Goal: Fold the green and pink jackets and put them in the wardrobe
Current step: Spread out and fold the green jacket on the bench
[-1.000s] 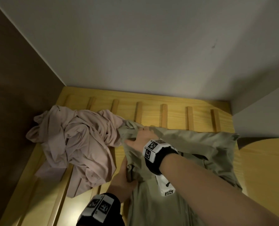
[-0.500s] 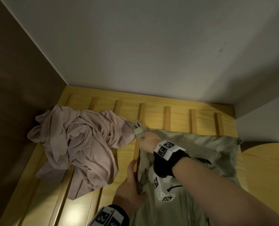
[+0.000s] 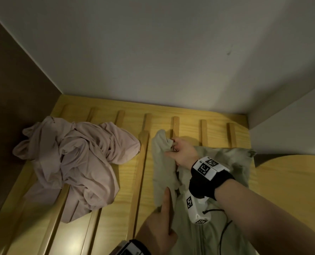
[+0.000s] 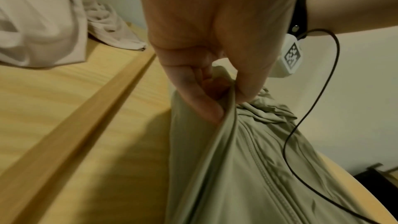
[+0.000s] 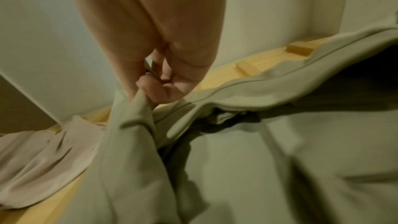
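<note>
The green jacket (image 3: 204, 234) lies zipper-up on the wooden slatted bed base (image 3: 127, 172), on its right half. My right hand (image 3: 178, 151) pinches a bunched end of its left sleeve (image 3: 162, 162) near the far edge. In the right wrist view the right hand (image 5: 150, 89) grips that fold of the green jacket (image 5: 237, 168). My left hand (image 3: 164, 218) pinches the jacket's left edge nearer me; the left wrist view shows the left hand (image 4: 226, 105) holding the green jacket (image 4: 247, 168) by its hem. The pink jacket (image 3: 73, 162) is a crumpled heap at the left.
White walls (image 3: 153, 52) close the bed base at the back and right, a brown panel (image 3: 11, 107) at the left. Raised slats (image 3: 138, 181) run across the wood. A black cable (image 4: 301, 125) hangs from my right wrist over the green jacket.
My right hand has drawn the sleeve end rightward and away from the pink jacket, leaving a gap of bare wood. My left hand has shifted right along the jacket's edge.
</note>
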The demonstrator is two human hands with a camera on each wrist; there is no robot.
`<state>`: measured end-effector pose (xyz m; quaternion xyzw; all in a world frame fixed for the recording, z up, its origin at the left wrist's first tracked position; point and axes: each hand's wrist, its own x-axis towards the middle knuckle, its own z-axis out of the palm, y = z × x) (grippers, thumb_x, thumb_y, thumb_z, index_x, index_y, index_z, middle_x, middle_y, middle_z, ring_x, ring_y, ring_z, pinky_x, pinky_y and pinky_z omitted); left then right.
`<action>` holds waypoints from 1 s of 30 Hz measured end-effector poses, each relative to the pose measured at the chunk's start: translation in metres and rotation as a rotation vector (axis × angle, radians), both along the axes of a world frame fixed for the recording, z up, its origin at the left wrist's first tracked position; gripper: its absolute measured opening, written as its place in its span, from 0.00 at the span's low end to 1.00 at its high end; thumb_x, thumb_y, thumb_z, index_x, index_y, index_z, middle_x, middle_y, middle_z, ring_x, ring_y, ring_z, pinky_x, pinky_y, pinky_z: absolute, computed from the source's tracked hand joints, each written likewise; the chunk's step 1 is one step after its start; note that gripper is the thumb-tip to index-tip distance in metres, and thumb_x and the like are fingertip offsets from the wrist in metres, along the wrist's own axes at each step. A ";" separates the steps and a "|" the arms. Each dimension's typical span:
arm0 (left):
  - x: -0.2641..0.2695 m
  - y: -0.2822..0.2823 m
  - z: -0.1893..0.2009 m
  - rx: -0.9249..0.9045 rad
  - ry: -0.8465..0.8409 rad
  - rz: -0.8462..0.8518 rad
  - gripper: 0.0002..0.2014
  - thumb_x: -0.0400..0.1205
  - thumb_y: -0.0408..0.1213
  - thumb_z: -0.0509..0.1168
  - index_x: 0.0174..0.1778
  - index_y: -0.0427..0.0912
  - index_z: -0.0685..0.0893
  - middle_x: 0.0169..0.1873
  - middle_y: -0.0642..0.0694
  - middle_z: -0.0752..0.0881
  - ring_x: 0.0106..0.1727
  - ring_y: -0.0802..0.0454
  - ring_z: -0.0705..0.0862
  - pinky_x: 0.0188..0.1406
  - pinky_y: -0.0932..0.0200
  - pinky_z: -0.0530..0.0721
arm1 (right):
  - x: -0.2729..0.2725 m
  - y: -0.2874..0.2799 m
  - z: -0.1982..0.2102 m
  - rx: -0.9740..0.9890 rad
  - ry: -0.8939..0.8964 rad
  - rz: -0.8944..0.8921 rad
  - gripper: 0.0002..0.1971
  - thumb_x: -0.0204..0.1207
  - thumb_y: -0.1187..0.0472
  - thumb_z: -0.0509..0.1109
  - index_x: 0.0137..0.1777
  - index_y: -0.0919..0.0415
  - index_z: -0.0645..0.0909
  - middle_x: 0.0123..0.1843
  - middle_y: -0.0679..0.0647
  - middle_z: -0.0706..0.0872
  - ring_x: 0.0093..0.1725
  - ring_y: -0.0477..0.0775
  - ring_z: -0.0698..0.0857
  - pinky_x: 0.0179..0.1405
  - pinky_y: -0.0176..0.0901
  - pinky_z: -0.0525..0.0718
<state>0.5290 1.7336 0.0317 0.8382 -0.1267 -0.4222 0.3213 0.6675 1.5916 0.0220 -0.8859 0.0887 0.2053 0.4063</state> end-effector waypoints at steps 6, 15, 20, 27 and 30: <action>-0.003 -0.024 -0.005 0.011 0.035 -0.044 0.48 0.80 0.34 0.60 0.78 0.45 0.24 0.58 0.39 0.82 0.55 0.43 0.82 0.43 0.64 0.72 | -0.004 -0.027 -0.008 -0.136 0.003 0.000 0.22 0.74 0.58 0.72 0.66 0.61 0.75 0.32 0.40 0.70 0.42 0.47 0.74 0.29 0.33 0.65; -0.012 -0.037 -0.014 -0.005 0.017 0.020 0.46 0.80 0.36 0.58 0.78 0.49 0.26 0.58 0.41 0.83 0.54 0.46 0.83 0.44 0.63 0.75 | -0.012 -0.036 -0.016 -0.049 0.069 -0.099 0.15 0.79 0.61 0.64 0.64 0.64 0.73 0.56 0.61 0.84 0.56 0.60 0.82 0.46 0.41 0.75; -0.018 -0.043 -0.012 -0.026 0.002 0.016 0.43 0.81 0.40 0.57 0.80 0.48 0.29 0.56 0.41 0.85 0.52 0.46 0.84 0.41 0.63 0.74 | -0.016 -0.042 -0.017 0.005 0.111 -0.103 0.14 0.79 0.64 0.64 0.63 0.65 0.73 0.60 0.62 0.82 0.60 0.61 0.81 0.51 0.42 0.75; -0.026 -0.043 -0.033 -0.014 0.111 0.054 0.41 0.82 0.36 0.59 0.82 0.50 0.37 0.48 0.38 0.85 0.46 0.52 0.84 0.53 0.67 0.76 | -0.012 -0.044 -0.018 -0.413 0.017 0.151 0.23 0.77 0.58 0.65 0.71 0.61 0.69 0.69 0.59 0.73 0.71 0.60 0.69 0.68 0.48 0.69; -0.036 -0.036 -0.035 0.003 0.104 0.037 0.34 0.83 0.35 0.57 0.82 0.51 0.47 0.63 0.36 0.81 0.52 0.52 0.82 0.48 0.74 0.71 | -0.012 -0.053 -0.018 -0.574 0.043 0.204 0.28 0.73 0.45 0.65 0.72 0.54 0.68 0.71 0.54 0.70 0.74 0.58 0.63 0.71 0.52 0.63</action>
